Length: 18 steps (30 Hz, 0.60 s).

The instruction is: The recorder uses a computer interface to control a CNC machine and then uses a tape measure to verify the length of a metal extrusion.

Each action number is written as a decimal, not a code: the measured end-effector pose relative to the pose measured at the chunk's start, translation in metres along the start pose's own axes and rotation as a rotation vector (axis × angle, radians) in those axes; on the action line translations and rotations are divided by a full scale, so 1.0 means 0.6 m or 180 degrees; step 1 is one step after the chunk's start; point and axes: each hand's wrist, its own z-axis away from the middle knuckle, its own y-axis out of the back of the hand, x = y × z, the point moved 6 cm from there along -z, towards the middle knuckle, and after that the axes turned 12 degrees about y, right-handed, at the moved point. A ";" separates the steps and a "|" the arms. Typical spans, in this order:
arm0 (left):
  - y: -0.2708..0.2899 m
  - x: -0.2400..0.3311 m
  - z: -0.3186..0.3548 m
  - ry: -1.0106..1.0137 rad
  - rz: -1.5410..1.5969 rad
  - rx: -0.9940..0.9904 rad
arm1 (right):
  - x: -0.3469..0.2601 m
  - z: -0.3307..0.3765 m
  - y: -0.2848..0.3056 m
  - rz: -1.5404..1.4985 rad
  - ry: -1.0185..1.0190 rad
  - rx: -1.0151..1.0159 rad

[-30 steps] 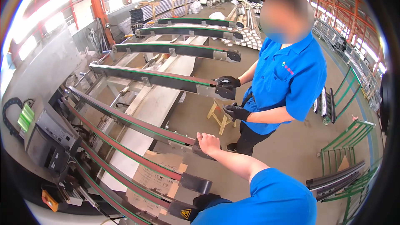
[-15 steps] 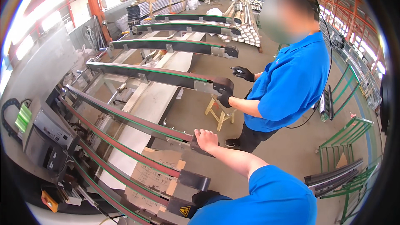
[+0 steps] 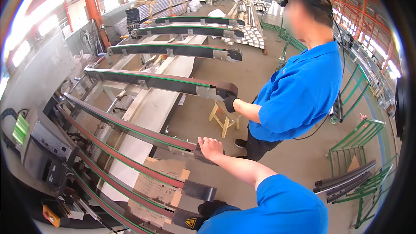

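My right hand, bare, grips the black end of a long belt-topped conveyor arm, its fingers bent over the top. My forearm comes in from the lower right, out of a blue short sleeve. I do not see my left hand. Across from me stands a co-worker in a blue shirt and black cap. The co-worker's black-gloved hand is on the rounded end of another conveyor arm; the other hand is hidden behind the body.
More conveyor arms run side by side over a white beam. A control panel stands at left. A small wooden stool is under the co-worker's arm. Green racks and dark profiles lie at right; long stacked bars lie behind.
The co-worker has turned slightly, and the free gloved hand seen earlier is now hidden behind the body. The scene has shifted a little leftward. My right hand keeps its place on the conveyor arm.
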 end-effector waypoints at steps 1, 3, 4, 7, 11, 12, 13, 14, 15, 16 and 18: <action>-0.002 -0.002 0.002 -0.0003 -0.0011 -0.0003 | -0.003 0.002 0.000 -0.0015 0.0018 0.0011; 0.001 0.000 0.001 -0.0028 -0.0054 0.0002 | -0.001 0.003 0.001 -0.0010 0.0003 0.0015; 0.003 0.000 0.001 -0.0045 -0.0085 0.0005 | 0.000 0.005 0.001 -0.0007 -0.0004 0.0025; 0.033 0.017 -0.014 -0.0160 -0.0292 0.0027 | 0.020 0.000 0.001 0.0007 -0.0095 0.0167; 0.092 -0.014 -0.021 -0.0296 -0.0872 -0.0001 | -0.007 -0.008 -0.006 -0.0013 0.0002 0.0055; 0.109 -0.005 -0.027 -0.0356 -0.0995 0.0016 | -0.002 -0.007 -0.009 -0.0025 -0.0120 0.0094; 0.124 0.003 -0.032 -0.0411 -0.1109 0.0037 | -0.002 -0.004 -0.011 -0.0033 -0.0054 0.0159; 0.139 0.018 -0.040 -0.0470 -0.1180 0.0081 | -0.002 -0.007 -0.006 -0.0040 0.0055 0.0244; 0.152 0.032 -0.047 -0.0521 -0.1237 0.0126 | 0.004 -0.003 -0.002 -0.0056 0.0003 0.0296; 0.163 0.044 -0.052 -0.0564 -0.1281 0.0171 | 0.008 0.001 -0.001 -0.0074 -0.0040 0.0303; 0.173 0.062 -0.057 -0.0627 -0.1306 0.0252 | 0.008 0.006 -0.001 -0.0091 -0.0067 0.0315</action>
